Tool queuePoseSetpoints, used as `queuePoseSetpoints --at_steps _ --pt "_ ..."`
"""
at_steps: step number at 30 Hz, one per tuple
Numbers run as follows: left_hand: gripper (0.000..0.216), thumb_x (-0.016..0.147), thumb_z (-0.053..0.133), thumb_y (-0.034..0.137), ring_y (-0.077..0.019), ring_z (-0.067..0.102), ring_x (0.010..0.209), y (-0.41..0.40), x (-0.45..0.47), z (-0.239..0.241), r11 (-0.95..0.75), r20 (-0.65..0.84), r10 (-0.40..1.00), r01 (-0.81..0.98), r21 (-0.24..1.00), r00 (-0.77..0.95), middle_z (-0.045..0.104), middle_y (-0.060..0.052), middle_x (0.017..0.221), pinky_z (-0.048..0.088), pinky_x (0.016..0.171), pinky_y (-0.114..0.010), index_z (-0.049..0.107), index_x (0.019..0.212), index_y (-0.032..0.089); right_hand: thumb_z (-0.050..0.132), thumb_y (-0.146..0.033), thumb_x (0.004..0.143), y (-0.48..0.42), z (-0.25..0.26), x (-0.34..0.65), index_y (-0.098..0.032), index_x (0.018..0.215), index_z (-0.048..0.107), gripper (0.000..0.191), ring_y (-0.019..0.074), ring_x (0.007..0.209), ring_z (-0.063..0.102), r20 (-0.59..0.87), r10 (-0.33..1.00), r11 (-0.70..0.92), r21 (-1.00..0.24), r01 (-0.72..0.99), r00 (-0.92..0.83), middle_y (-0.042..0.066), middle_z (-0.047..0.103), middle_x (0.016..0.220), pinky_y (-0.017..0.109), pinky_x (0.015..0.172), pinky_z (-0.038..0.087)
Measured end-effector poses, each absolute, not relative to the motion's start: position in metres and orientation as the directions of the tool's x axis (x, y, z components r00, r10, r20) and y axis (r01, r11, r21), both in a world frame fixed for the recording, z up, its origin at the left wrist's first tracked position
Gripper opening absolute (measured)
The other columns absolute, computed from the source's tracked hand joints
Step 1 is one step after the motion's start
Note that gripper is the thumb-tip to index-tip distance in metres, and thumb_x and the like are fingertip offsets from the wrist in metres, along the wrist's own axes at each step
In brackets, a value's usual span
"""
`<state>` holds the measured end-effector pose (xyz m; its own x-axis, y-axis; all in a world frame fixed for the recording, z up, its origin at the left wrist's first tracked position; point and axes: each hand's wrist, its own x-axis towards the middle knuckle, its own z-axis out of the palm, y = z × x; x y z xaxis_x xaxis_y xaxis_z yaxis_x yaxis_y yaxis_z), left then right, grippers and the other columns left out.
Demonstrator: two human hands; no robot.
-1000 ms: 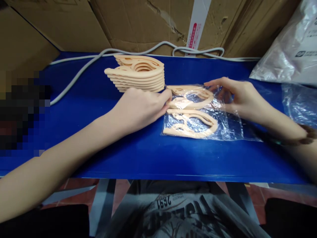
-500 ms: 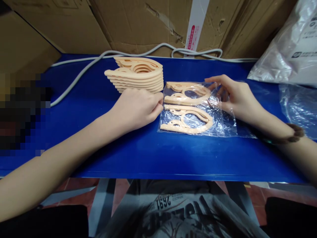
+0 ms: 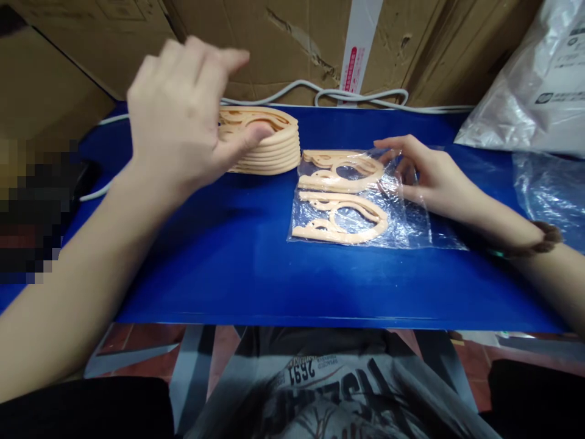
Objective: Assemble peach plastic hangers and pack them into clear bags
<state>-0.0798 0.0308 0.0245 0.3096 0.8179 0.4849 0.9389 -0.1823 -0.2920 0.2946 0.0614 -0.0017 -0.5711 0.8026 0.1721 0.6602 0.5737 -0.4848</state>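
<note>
My left hand (image 3: 183, 116) is raised at the near left side of a stack of beige plastic folding hangers (image 3: 274, 155). Its fingers are spread, and the thumb reaches across in front of the top hanger; whether it touches I cannot tell. To the right lies a clear plastic bag (image 3: 411, 228) with folded hangers in two groups, one nearer me than the other. My right hand (image 3: 423, 174) is at the bag's right part, fingers curved around the film, index finger stretched out. The exact grip is partly hidden by glare.
A white cable (image 3: 292, 88) runs along the back of the blue table (image 3: 274, 286), in front of cardboard boxes (image 3: 228, 42). At the back right stands a large plastic sack (image 3: 525, 103), with more clear film (image 3: 543, 189) before it. A pixelated dark patch covers the left edge.
My left hand was closed between the stack and the bag; it has moved up and left and its fingers have opened. My right hand and the bag have barely moved.
</note>
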Motion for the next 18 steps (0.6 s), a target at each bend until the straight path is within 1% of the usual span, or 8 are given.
queuePoseSetpoints --at_steps 1,3,5,8,10,13,15,18 --pt "0.096 0.11 -0.007 0.074 -0.0279 0.057 0.139 0.033 -0.08 0.025 -0.167 0.412 0.867 0.943 -0.289 0.28 0.058 -0.01 0.16 0.046 0.124 -0.048 0.039 0.17 0.014 0.072 -0.053 0.091 0.061 0.0 0.295 -0.024 0.157 0.057 0.073 0.0197 0.078 0.065 0.162 0.804 0.57 -0.486 0.663 -0.573 0.011 0.078 0.134 0.041 0.077 0.058" --pt "0.094 0.111 -0.002 0.074 -0.0267 0.056 0.137 0.037 -0.081 0.024 -0.151 0.314 0.919 0.948 -0.281 0.239 0.061 -0.008 0.157 0.04 0.128 -0.046 0.045 0.167 0.015 0.07 -0.049 0.094 0.06 0.005 0.297 -0.017 0.158 0.055 0.073 0.0194 0.081 0.066 0.163 0.814 0.56 -0.475 0.679 -0.557 0.014 0.079 0.128 0.039 0.077 0.055" --pt "0.09 0.113 0.004 0.073 -0.0251 0.054 0.135 0.04 -0.082 0.023 -0.153 0.292 0.928 0.952 -0.267 0.231 0.063 -0.007 0.153 0.035 0.131 -0.042 0.055 0.16 0.015 0.066 -0.041 0.097 0.059 0.009 0.3 -0.013 0.159 0.054 0.069 0.0199 0.084 0.068 0.172 0.827 0.553 -0.425 0.717 -0.536 0.014 0.082 0.116 0.037 0.077 0.052" --pt "0.092 0.112 0.006 0.074 -0.0285 0.054 0.135 0.042 -0.086 0.021 -0.171 0.316 0.919 0.96 -0.221 0.237 0.062 -0.01 0.15 0.036 0.13 -0.045 0.061 0.155 0.014 0.058 -0.023 0.095 0.06 0.015 0.305 -0.016 0.158 0.058 0.063 0.0202 0.079 0.067 0.198 0.84 0.543 -0.277 0.793 -0.506 0.01 0.083 0.103 0.037 0.074 0.047" --pt "0.092 0.113 0.004 0.072 -0.0296 0.051 0.139 0.042 -0.088 0.022 -0.22 0.293 0.915 0.951 -0.219 0.279 0.059 -0.01 0.152 0.032 0.134 -0.048 0.058 0.158 0.014 0.054 -0.018 0.092 0.06 0.018 0.307 -0.018 0.157 0.06 0.066 0.0198 0.072 0.064 0.214 0.851 0.519 -0.203 0.83 -0.48 0.009 0.083 0.099 0.038 0.073 0.045" --pt "0.083 0.115 0.004 0.063 -0.0266 0.048 0.142 0.041 -0.088 0.023 -0.276 0.24 0.913 0.932 -0.234 0.33 0.056 -0.006 0.157 0.022 0.14 -0.046 0.05 0.164 0.015 0.053 -0.016 0.091 0.057 0.022 0.305 -0.018 0.156 0.063 0.065 0.0208 0.07 0.063 0.241 0.864 0.486 -0.172 0.857 -0.442 0.009 0.082 0.096 0.041 0.076 0.046" --pt "0.077 0.116 0.01 0.061 -0.0269 0.048 0.14 0.042 -0.086 0.022 -0.274 0.233 0.918 0.938 -0.211 0.32 0.057 -0.004 0.157 0.025 0.138 -0.045 0.05 0.163 0.015 0.053 -0.017 0.092 0.054 0.024 0.303 -0.02 0.153 0.065 0.062 0.022 0.073 0.065 0.27 0.86 0.487 -0.178 0.855 -0.434 0.009 0.082 0.097 0.043 0.079 0.048" --pt "0.073 0.117 0.019 0.065 -0.0284 0.049 0.137 0.044 -0.087 0.02 -0.218 0.296 0.917 0.957 -0.192 0.269 0.057 -0.007 0.154 0.037 0.128 -0.044 0.052 0.159 0.016 0.052 -0.015 0.092 0.047 0.027 0.301 -0.021 0.147 0.069 0.057 0.0255 0.084 0.068 0.334 0.851 0.488 -0.216 0.846 -0.406 0.012 0.079 0.101 0.046 0.084 0.051"
